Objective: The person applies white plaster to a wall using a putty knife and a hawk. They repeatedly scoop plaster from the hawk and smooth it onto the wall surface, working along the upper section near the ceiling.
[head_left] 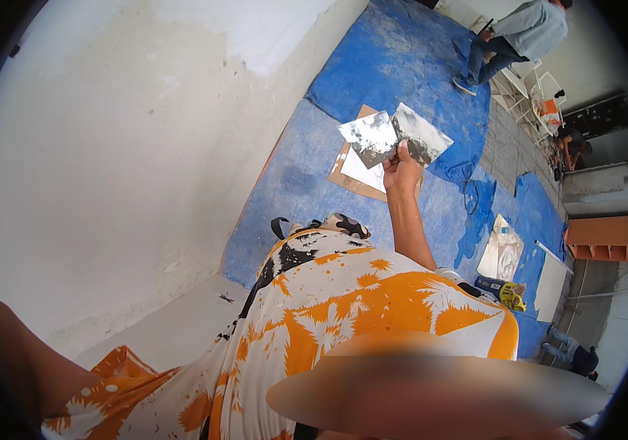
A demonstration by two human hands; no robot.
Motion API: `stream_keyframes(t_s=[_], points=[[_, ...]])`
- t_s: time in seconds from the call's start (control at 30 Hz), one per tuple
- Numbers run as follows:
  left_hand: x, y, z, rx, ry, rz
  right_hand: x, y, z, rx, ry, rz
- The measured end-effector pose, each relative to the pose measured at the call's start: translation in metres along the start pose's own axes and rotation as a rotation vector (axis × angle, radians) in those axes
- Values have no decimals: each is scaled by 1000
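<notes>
A person in a white, orange and black patterned shirt (373, 286) reaches forward with the right hand (402, 174) over a blue floor covering (296, 176) beside a pale, patchy wall (145, 147). The right hand is closed on two black-and-white prints, pinched near their inner corners with the thumb lying in front. The nearer-to-wall print (364, 139) and the outer print (428, 136) fan apart to either side of the thumb. Behind them, on the covering, lies a brown board (356, 185) with a white sheet (362, 170) on it. The left hand is out of view, so its grip cannot be told.

The hold looks precarious: most of each print juts out unsupported. If the thumb eases, one could slide off the other and drop onto the board or covering. A harder squeeze might crease the corners, and the thumb could smudge the printed face. A swing to the left could knock an edge against the wall. Further right, a can (501, 292) stands or lies near a stained sheet (501, 246); its contents cannot be made out.
</notes>
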State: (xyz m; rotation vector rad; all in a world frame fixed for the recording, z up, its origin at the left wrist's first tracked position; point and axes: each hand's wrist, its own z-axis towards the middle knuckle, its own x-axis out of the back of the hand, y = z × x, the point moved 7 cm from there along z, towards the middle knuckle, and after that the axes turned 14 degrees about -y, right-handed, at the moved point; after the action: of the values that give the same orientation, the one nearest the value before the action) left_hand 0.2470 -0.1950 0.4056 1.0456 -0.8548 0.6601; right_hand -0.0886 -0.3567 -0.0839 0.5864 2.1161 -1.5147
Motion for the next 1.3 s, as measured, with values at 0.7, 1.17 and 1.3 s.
stream_keyframes(t_s=[0.7, 1.17, 1.3], points=[[-4, -15, 0, 8, 88, 209, -1, 1, -5, 125, 27, 65], [-2, -7, -6, 3, 130, 222, -14, -8, -14, 103, -39, 33], [3, -4, -13, 1, 148, 217, -12, -9, -18, 64, 32, -8]])
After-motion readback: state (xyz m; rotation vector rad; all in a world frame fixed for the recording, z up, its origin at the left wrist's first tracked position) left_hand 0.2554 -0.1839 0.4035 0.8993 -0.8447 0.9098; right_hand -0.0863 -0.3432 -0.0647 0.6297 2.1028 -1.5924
